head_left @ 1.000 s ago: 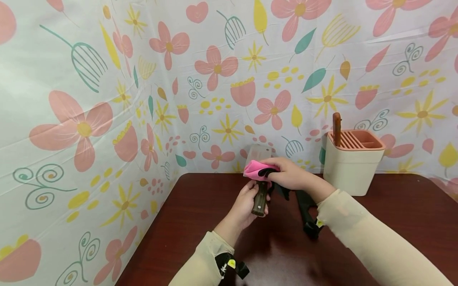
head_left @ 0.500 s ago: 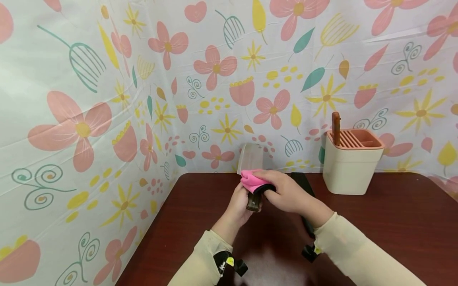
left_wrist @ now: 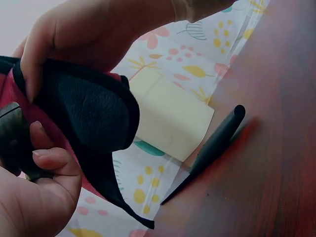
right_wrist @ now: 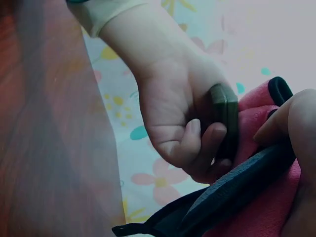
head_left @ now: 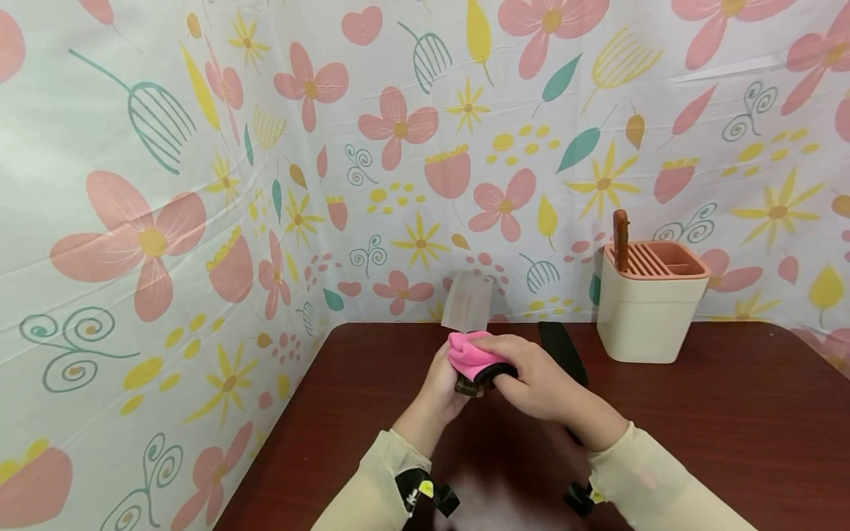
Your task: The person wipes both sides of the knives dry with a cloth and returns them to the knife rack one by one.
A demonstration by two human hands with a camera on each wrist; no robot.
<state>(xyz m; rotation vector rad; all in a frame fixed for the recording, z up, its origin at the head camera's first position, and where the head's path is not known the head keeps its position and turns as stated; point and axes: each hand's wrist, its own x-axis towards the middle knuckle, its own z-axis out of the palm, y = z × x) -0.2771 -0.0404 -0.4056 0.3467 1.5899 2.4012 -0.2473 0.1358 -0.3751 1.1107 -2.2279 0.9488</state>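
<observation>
A cleaver [head_left: 468, 301] points away from me, its pale blade up against the patterned backdrop. My left hand [head_left: 433, 387] grips its dark handle [right_wrist: 226, 118] with curled fingers. In my right hand [head_left: 541, 380] is a pink cloth [head_left: 470, 355] with black trim, pinched between thumb and fingers and draped over the handle. Only the handle's butt end shows below the cloth in the head view. A black side of the cloth [left_wrist: 94, 111] faces the left wrist camera. The blade is outside both wrist views.
On the dark red table [head_left: 730, 420], a black knife [head_left: 563, 352] lies right of my hands, partly hidden by my right arm. A cream knife block [head_left: 654, 317] with an orange slotted top stands at the back right, a brown handle [head_left: 620, 240] sticking up from it. Flowered fabric hangs behind.
My right hand has drawn the cloth from the base of the blade down toward the handle's end, covering more of it. The cleaver has shifted slightly left, still in my left hand.
</observation>
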